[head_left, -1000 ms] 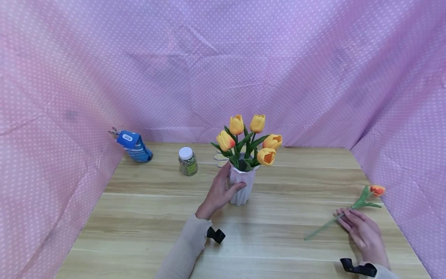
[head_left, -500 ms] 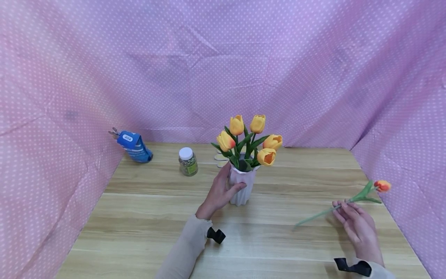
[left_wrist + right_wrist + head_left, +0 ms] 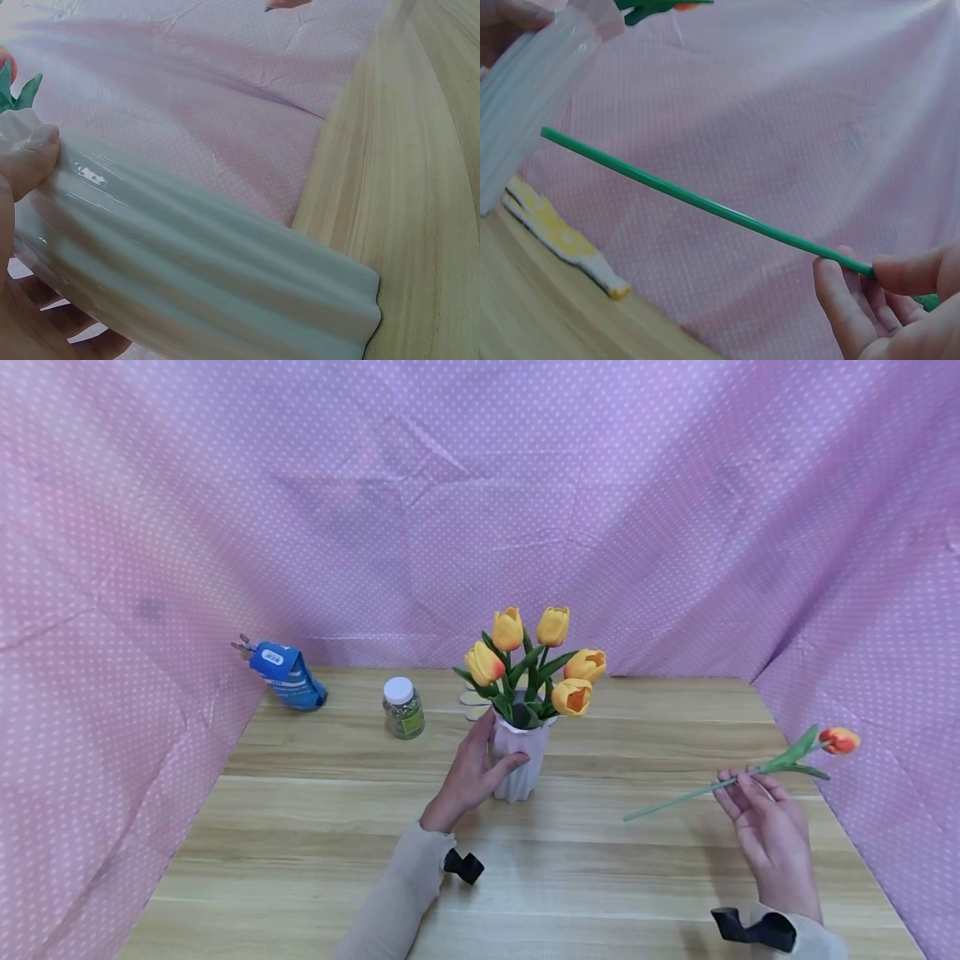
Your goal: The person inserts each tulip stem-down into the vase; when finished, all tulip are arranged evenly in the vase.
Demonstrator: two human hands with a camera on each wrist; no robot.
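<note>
A white ribbed vase [image 3: 519, 764] stands upright on the table, holding several yellow tulips [image 3: 507, 628] with green leaves. My left hand [image 3: 470, 777] grips it from the left, thumb across the front; in the left wrist view the thumb and fingers wrap round its upper part [image 3: 187, 232]. Off to the right, my right hand [image 3: 772, 831] pinches a single orange-red tulip [image 3: 838, 741] above the table. Its green stem [image 3: 682, 195] points left toward the vase, apart from it, and the bloom points right. The right wrist view shows thumb and fingertips on the stem.
Left of the vase stands a glass jar [image 3: 404, 714] with a white lid. A blue bag [image 3: 291, 675] closed with a clip leans at the back left. Behind the vase lies a flat yellow-and-white item [image 3: 474, 697], partly hidden. Pink dotted cloth [image 3: 420, 527] hangs round the wooden table [image 3: 315, 860].
My right hand has raised the orange-red tulip from near the tabletop, and its stem has swung up closer to level. The left hand and the vase have stayed in place.
</note>
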